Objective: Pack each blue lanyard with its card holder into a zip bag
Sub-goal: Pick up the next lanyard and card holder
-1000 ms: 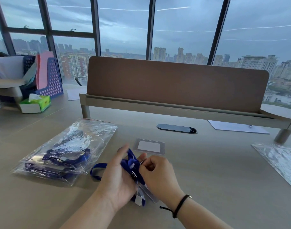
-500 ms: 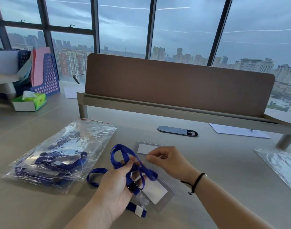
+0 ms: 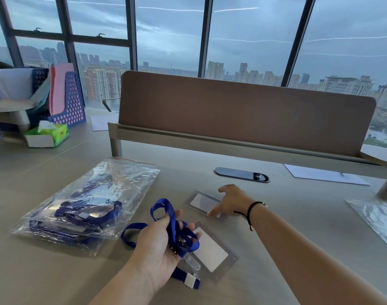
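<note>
My left hand (image 3: 157,245) grips a bunched blue lanyard (image 3: 172,225). A clear card holder (image 3: 212,252) hangs from the lanyard's clip and lies flat on the desk. My right hand (image 3: 230,201) reaches forward, fingertips spread on the near edge of a second clear card holder (image 3: 202,201) lying on the desk. To the left lie filled zip bags (image 3: 89,205) with blue lanyards and card holders inside, stacked one on another.
A brown divider panel (image 3: 243,115) on a low shelf crosses the desk behind. A dark cable grommet (image 3: 241,175) sits ahead. Empty clear bags (image 3: 377,219) lie at the right edge. A tissue box (image 3: 47,135) and blue file rack (image 3: 67,100) stand far left.
My right hand let go of the lanyard and moved forward onto the second card holder. The left hand kept the lanyard, whose card holder now rests on the desk.
</note>
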`<state>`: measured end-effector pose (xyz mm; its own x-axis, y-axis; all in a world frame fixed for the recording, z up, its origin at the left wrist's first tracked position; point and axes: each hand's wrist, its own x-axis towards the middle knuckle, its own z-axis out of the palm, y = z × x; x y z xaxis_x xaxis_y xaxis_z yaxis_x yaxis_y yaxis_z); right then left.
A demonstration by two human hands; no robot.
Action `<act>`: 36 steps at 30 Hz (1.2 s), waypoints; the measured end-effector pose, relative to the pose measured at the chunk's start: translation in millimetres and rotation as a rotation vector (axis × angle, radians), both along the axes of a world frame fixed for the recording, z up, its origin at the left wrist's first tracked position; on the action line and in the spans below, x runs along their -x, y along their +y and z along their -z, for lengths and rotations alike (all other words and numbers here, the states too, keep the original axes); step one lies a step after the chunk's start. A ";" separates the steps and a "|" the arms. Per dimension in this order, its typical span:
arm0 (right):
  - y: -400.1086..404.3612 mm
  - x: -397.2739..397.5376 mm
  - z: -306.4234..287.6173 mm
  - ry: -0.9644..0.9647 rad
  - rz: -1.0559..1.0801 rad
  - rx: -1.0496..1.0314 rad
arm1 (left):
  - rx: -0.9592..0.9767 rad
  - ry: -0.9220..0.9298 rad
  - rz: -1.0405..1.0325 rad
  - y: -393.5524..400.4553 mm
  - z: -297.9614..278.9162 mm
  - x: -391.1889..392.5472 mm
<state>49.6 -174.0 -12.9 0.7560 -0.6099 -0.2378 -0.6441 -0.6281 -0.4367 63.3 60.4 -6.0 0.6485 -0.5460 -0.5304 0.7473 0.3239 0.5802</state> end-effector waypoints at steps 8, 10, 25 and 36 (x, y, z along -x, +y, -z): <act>10.1 31.5 -7.8 -0.126 0.081 -0.065 | -0.027 -0.061 0.052 0.4 -0.2 3.2; 19.2 45.8 -12.8 -0.339 0.165 -0.214 | -0.045 -0.070 0.075 -0.3 2.6 3.2; 120.9 83.2 -18.5 -0.627 0.205 -0.936 | 0.225 -0.121 0.249 6.9 5.1 6.5; 122.9 88.5 -9.2 -0.571 0.238 -0.695 | 0.066 -0.249 0.333 -0.1 5.9 13.5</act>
<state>-38.9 -51.1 -3.7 0.7444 -0.6238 -0.2382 -0.2941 0.0139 -0.9557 49.8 60.3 -11.9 0.5348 -0.7752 -0.3363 0.6569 0.1311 0.7425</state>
